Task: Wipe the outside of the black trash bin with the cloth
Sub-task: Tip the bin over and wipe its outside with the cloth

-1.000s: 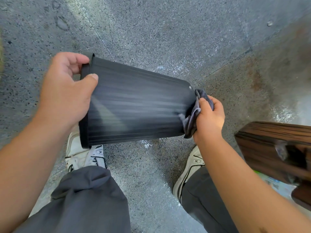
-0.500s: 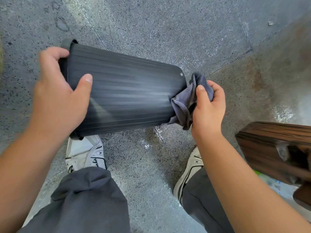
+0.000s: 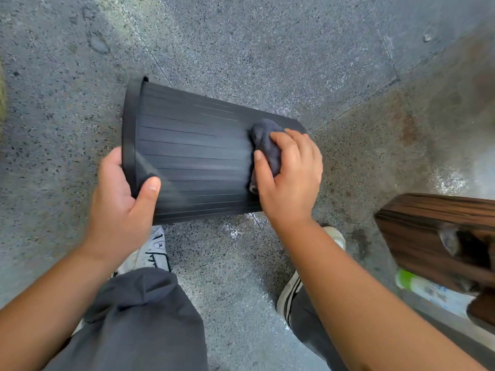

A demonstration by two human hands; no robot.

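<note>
1. While the left hand (image 3: 120, 207) is gripping the rim, the ribbed black plastic trash bin (image 3: 192, 162) is hanging sideways above the floor.
2. Right hand (image 3: 289, 172) fingers are pressing the bunched dark grey cloth (image 3: 267, 145) near the base.
3. Wiping looks midway; far side hidden.

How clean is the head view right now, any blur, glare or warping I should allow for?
Head view: the black trash bin shows slight motion streaking along its ribs; the wooden furniture at right is smeared; wide-angle warping bends the edges; a pale sheen lies on the wet floor; both the left hand and right hand with the cloth read fairly sharp.
</note>
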